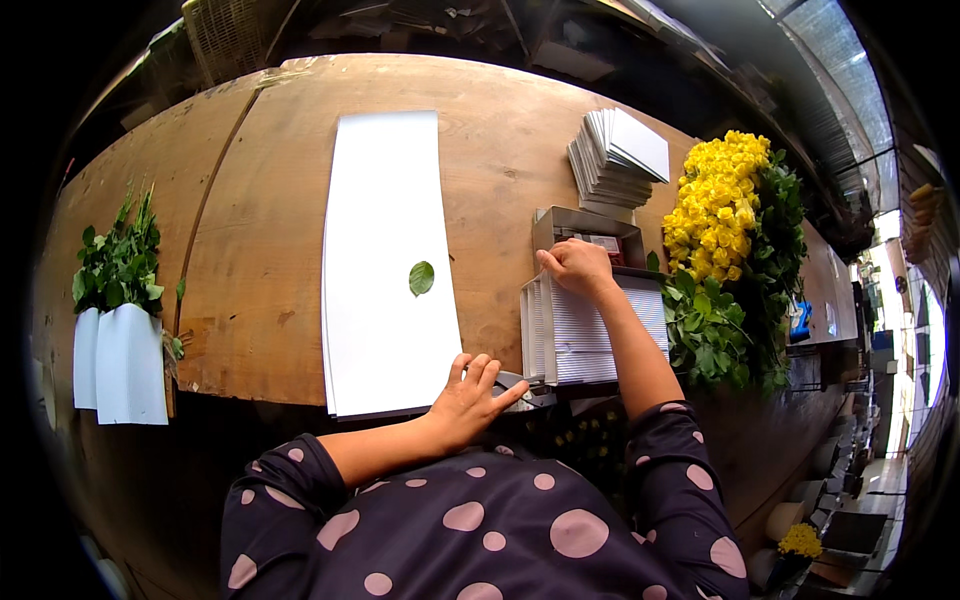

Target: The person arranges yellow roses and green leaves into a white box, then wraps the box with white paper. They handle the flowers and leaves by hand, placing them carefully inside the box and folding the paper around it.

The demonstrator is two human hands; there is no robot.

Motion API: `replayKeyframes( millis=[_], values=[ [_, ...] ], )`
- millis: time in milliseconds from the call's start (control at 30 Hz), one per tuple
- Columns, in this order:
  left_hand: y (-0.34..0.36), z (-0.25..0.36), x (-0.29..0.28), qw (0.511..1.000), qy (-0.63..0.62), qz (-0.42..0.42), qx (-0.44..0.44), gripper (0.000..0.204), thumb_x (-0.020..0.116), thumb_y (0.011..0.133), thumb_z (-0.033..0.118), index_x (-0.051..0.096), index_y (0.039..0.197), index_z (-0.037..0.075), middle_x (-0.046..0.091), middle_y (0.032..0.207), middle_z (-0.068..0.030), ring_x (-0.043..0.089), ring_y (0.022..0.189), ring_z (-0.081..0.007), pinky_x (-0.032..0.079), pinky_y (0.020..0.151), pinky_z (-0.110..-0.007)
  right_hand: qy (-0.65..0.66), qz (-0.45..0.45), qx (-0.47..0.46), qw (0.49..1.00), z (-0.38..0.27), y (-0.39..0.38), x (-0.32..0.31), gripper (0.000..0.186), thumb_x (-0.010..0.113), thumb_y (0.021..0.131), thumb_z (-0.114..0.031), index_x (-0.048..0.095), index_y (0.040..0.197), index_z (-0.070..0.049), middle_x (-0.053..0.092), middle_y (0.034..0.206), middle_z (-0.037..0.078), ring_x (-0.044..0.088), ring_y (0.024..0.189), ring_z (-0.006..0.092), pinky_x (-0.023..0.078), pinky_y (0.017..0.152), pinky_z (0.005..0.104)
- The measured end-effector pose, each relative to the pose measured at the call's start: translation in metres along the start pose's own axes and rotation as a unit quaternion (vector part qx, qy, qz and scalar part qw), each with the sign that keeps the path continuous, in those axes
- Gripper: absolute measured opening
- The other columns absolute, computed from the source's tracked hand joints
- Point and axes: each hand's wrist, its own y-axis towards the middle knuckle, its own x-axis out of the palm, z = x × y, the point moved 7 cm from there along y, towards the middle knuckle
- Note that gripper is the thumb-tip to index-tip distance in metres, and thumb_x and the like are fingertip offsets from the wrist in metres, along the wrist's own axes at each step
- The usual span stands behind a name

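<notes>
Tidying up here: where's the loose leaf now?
In the head view, the leaf lies on the white sheet, near its right edge, beyond the left hand.

The brown wooden worktop point(265, 250) has a dark seam running from far to front edge, left of centre. Long flat white sheets point(385, 220) reach its front edge. Near that edge, further right, sits a pale corrugated stack point(560, 340); just behind stand an open grey box point(546, 231) and a stack of white rectangular cards point(632, 145). Yellow green-leaved roses point(715, 215) lie toward the right edge, paper-wrapped green stems point(125, 265) at the front left corner.
</notes>
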Motion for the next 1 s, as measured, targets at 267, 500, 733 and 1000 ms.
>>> replayKeyframes(
  millis=[267,500,733,1000],
  values=[
    [0.014,-0.029,0.023,0.996,0.006,-0.069,-0.047,0.030,0.056,0.064,0.020,0.051,0.090,0.004,0.049,0.085,-0.0117,0.048,0.080,-0.0247,0.037,0.071,-0.033,0.035,0.026,-0.010,0.999,0.001,-0.001,-0.001,0.039,0.046,0.079,-0.043,0.066,0.064,-0.013,0.060,0.064,0.008,0.059,0.064,0.0267,0.046,0.059,0.0366],
    [0.015,-0.036,0.020,0.999,0.006,-0.044,-0.019,0.043,0.066,0.054,0.027,0.051,0.089,0.006,0.050,0.083,-0.0069,0.050,0.081,-0.0212,0.037,0.074,-0.033,0.110,0.047,-0.031,0.992,-0.003,-0.003,-0.010,0.032,0.046,0.081,-0.038,0.066,0.073,-0.015,0.062,0.077,0.005,0.057,0.079,0.0209,0.045,0.068,0.0349],
    [-0.019,-0.065,-0.036,0.968,-0.139,0.089,-0.189,0.069,0.072,0.059,0.023,0.041,0.117,0.004,0.047,0.104,-0.0125,0.042,0.097,-0.0289,0.030,0.088,-0.040,0.553,0.202,0.002,0.809,0.034,-0.073,-0.049,0.024,0.053,0.083,-0.019,0.059,0.096,-0.001,0.059,0.094,0.011,0.055,0.090,0.0202,0.044,0.080,0.0290],
    [0.128,0.028,-0.046,0.775,-0.606,0.153,-0.093,0.062,0.022,0.090,0.048,0.031,0.128,-0.001,0.024,0.127,-0.0189,0.024,0.121,-0.0304,0.017,0.101,-0.038,0.786,0.091,0.047,0.609,0.012,-0.152,-0.031,0.038,0.057,0.081,-0.014,0.045,0.113,0.001,0.051,0.105,0.007,0.047,0.096,0.0134,0.037,0.085,0.0274]
  ],
)
